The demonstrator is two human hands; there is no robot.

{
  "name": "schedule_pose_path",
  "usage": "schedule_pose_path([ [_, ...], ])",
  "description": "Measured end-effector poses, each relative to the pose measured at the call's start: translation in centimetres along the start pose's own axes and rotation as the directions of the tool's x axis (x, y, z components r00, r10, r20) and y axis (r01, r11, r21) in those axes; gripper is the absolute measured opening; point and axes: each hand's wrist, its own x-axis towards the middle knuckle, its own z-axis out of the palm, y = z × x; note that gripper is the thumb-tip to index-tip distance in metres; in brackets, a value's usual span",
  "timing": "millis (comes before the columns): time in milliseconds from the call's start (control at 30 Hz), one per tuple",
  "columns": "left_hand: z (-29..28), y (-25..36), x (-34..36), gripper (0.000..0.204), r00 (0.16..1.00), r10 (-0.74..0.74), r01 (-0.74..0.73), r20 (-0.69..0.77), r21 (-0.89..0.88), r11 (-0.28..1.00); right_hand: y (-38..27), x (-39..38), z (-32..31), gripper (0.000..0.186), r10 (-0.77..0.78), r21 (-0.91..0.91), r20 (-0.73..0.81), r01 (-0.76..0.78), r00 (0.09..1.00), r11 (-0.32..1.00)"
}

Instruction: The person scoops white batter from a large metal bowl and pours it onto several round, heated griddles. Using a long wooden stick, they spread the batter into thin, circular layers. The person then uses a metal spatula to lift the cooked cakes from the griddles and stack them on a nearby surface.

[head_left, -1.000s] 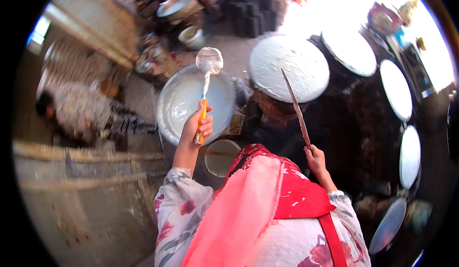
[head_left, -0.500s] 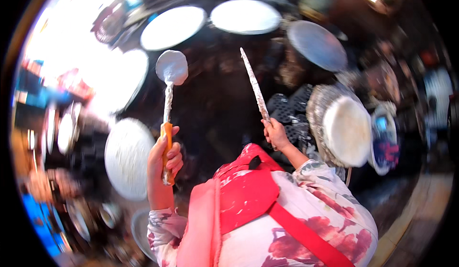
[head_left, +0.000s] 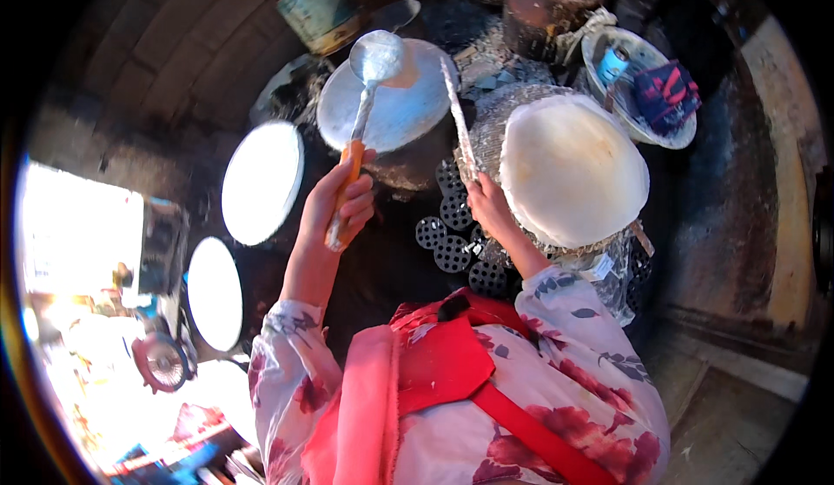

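Note:
My left hand (head_left: 339, 196) is closed on the orange handle of a ladle (head_left: 376, 57), whose white-coated bowl hangs over a round pale griddle (head_left: 365, 116). My right hand (head_left: 488, 207) grips a long, narrow blade (head_left: 458, 111), smeared with white, its tip up beside that griddle's right edge. Just right of this hand, a stack of thin round cream-coloured sheets (head_left: 575, 168) lies on a rough woven support (head_left: 499, 102). Black perforated briquettes (head_left: 450, 252) are piled below, between my hands.
Two white rounds (head_left: 262, 181) (head_left: 215, 292) stand along the left. A bucket (head_left: 313, 11) and rusty cylinder (head_left: 549, 20) are at the back. A basin (head_left: 673, 133) holding a blue can and dark cloth sits back right, by a wall (head_left: 764, 181). Bright doorway at left.
The view has swung right, away from the large batter basin and the other person, toward this griddle and stack. Both hands still hold the ladle and blade; the ladle is now over the griddle.

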Motion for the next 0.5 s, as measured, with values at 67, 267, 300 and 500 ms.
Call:
schedule_pose_path([
  [67, 0.7, 0.7, 4.1, 0.031, 0.995, 0.018, 0.001, -0.093, 0.204, 0.979, -0.6, 1.7, 0.9, 0.026, -0.003, 0.042, -0.044, 0.005, 0.999, 0.999],
  [267, -5.9, 0.2, 14.9, 0.026, 0.965, 0.125, 0.062, -0.229, 0.667, 0.742, -1.9, 3.9, 3.7, 0.029, -0.012, -0.124, -0.155, -0.007, 0.988, 0.992],
  [300, -6.7, -0.1, 16.1, 0.024, 0.955, 0.151, 0.099, -0.256, 0.752, 0.651, -2.0, 3.9, 4.2, 0.029, -0.026, -0.166, -0.185, -0.005, 0.982, 0.986],
  [500, -12.8, 1.6, 20.2, 0.049, 0.874, 0.483, -0.023, 0.047, 0.998, -0.056, -5.0, 3.9, 8.2, 0.024, -0.029, -0.354, -0.222, -0.053, 0.975, 0.934],
])
